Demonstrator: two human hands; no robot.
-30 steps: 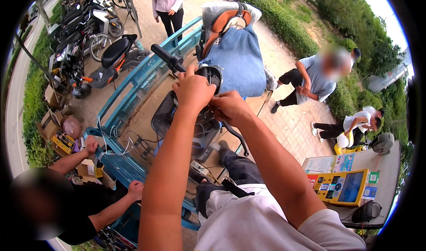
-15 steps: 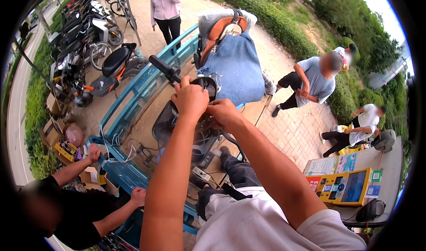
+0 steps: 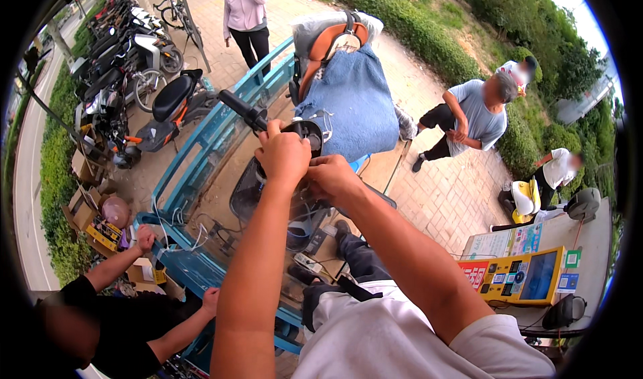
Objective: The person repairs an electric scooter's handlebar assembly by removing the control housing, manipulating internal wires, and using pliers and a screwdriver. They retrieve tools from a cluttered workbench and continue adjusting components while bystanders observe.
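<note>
Just above the centre of the frame, the person's two bare hands met at the dark middle of a black handlebar with a ribbed rubber grip (image 3: 242, 110), which slanted toward the upper left. The left hand (image 3: 284, 155) lay with its fingers bent over the near side of a round black housing (image 3: 311, 135); how firmly they were closed I could not tell. The right hand (image 3: 335, 178), just beside it and slightly lower, had its fingers curled inward close to the left palm, and what they pinched, if anything, was hidden. Below the hands sat a dark mesh basket (image 3: 242, 195), partly covered by the left forearm. Beyond the housing, a faded blue denim cloth (image 3: 355, 104) draped downward from an orange-brown and black padded seat (image 3: 328, 52), with crumpled clear plastic behind it. Around the left side ran a teal metal railing frame (image 3: 191, 268), with a white cable hanging on it. At the lower left, a co-worker in black sleeves held both fists, one of them (image 3: 145, 237) near the frame's corner, the other close to the person's left forearm. A yellow box-shaped machine with a dark screen (image 3: 541, 276) stood at the lower right, and parked scooters (image 3: 124, 64) filled the upper left.
</note>
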